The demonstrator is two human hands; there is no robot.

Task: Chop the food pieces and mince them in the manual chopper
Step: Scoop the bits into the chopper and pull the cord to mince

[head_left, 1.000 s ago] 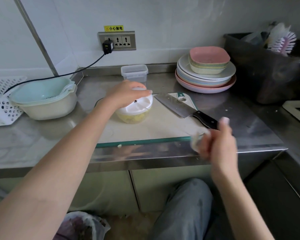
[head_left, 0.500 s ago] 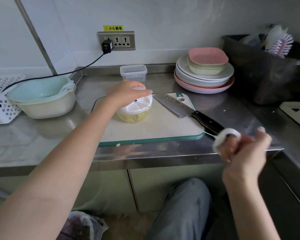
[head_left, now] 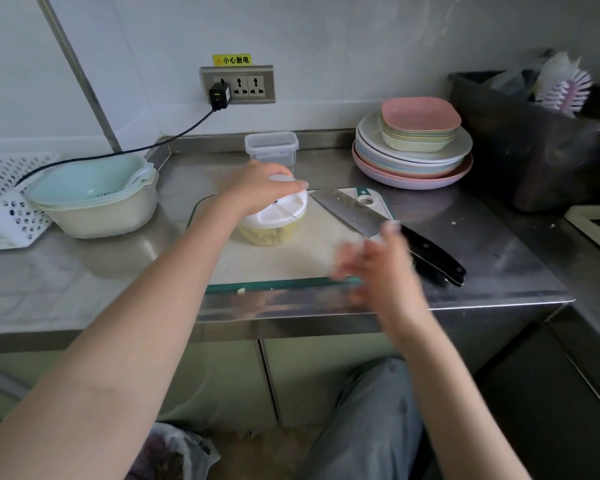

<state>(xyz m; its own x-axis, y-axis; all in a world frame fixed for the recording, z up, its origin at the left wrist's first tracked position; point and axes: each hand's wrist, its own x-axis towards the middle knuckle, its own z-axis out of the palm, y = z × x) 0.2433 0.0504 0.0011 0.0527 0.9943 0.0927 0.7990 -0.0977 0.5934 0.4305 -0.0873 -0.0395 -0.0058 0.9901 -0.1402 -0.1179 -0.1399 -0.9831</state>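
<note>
Left hand (head_left: 257,188) clamped down on lid of manual chopper (head_left: 274,220) at frame centre on cutting board (head_left: 291,258), yellowish food pieces (head_left: 271,235) inside; right hand (head_left: 378,261) blurred lower right, grip unreadable; mincing step, likely next another firm cord pull.

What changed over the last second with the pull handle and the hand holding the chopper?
The right hand swung out to the right, drawing the pull handle away from the chopper, and has now come back toward it over the cutting board; blur hides its grip. The left hand stayed pressed on the lid, and the knife has not moved.
</note>
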